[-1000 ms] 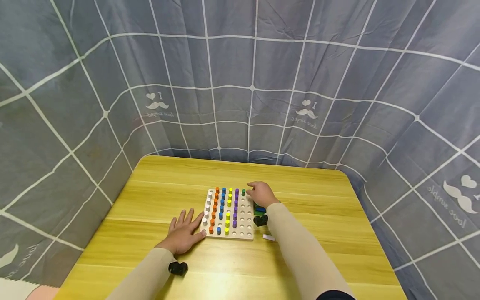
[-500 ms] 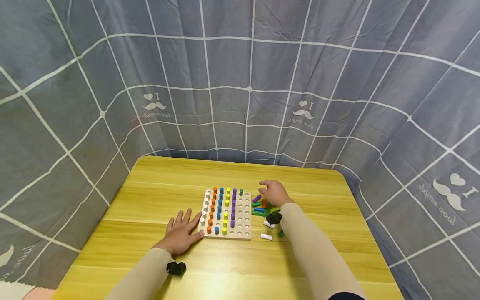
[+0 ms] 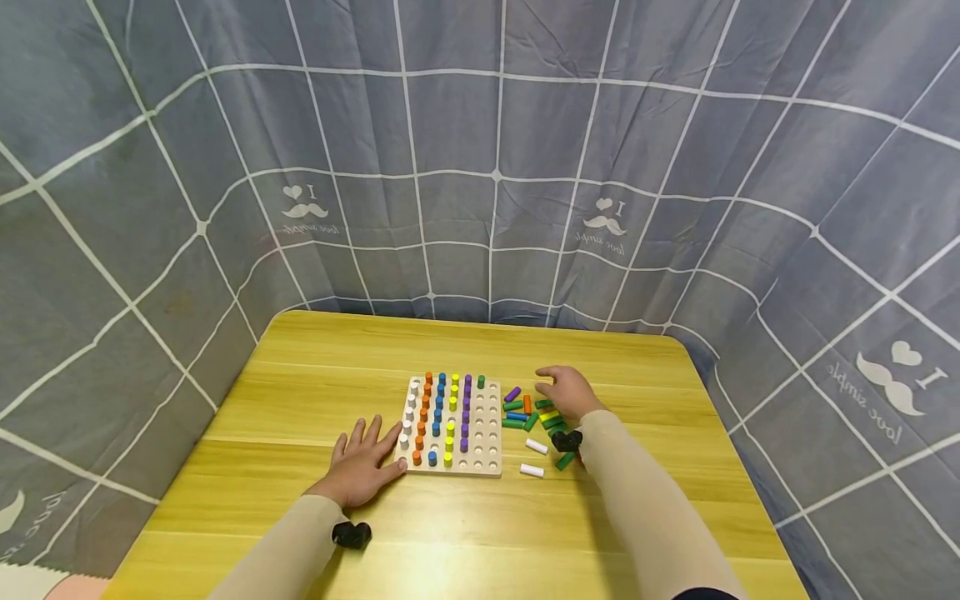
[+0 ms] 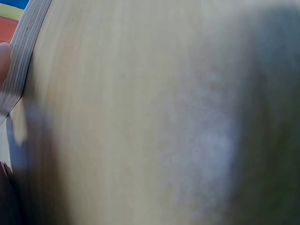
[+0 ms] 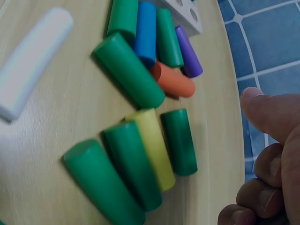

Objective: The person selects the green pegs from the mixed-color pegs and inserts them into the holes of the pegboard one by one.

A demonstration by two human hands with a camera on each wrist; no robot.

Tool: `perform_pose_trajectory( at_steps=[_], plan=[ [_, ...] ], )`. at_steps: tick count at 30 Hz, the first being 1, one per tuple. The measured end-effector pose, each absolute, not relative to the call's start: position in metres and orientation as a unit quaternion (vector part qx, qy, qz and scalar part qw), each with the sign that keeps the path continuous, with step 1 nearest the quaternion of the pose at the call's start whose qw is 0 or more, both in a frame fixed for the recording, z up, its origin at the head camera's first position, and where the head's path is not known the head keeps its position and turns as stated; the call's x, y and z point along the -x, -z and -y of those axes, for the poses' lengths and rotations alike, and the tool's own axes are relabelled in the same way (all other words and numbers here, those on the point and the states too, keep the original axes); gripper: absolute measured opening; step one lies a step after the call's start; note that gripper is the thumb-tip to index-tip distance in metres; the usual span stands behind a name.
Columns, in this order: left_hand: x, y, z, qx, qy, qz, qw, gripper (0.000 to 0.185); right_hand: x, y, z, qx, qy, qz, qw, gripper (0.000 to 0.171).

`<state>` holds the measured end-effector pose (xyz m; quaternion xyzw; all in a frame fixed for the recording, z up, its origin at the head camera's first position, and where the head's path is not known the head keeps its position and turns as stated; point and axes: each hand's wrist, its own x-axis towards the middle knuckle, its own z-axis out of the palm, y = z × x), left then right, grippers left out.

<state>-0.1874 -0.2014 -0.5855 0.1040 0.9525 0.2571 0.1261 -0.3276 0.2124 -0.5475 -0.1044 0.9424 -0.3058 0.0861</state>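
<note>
A pale wooden pegboard (image 3: 486, 450) lies on the table, with columns of white, orange, blue, yellow and purple pegs. One green peg (image 3: 481, 382) stands at the back of the sixth column. My left hand (image 3: 360, 471) lies flat with spread fingers, its fingertips and thumb touching the board's left edge. To the right of the board, my right hand (image 3: 572, 392) hovers above loose pegs, thumb and index finger apart and nothing held. Below it in the right wrist view are a yellow peg (image 5: 152, 150) and several green pegs, including a short-looking green peg (image 5: 179, 142).
Loose pegs lie between the board and my right hand: a purple peg (image 3: 512, 393), an orange peg (image 3: 527, 405), a blue peg (image 3: 517, 416) and green ones. Two white pegs, one nearer the front (image 3: 532, 470), lie closer to me. A grey checked curtain (image 3: 457, 208) surrounds the table (image 3: 465, 542).
My right hand has withdrawn from the green peg at the board's back right and moved right over the loose pegs, uncovering them. My left hand has stayed at the board's edge.
</note>
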Motion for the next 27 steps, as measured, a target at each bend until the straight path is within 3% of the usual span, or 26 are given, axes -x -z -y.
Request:
perform_pose_trajectory(
  at_steps=[19, 27],
  plan=[
    [0.188, 0.582, 0.201, -0.097, -0.242, -0.955, 0.139, 0.080, 0.318, 0.556, -0.233, 0.071, 0.312, -0.940, 0.120, 0.038],
    [0.187, 0.588, 0.201, -0.103, -0.264, -0.952, 0.117, 0.079, 0.317, 0.570, -0.239, 0.078, 0.297, -0.944, 0.118, 0.034]
  ],
)
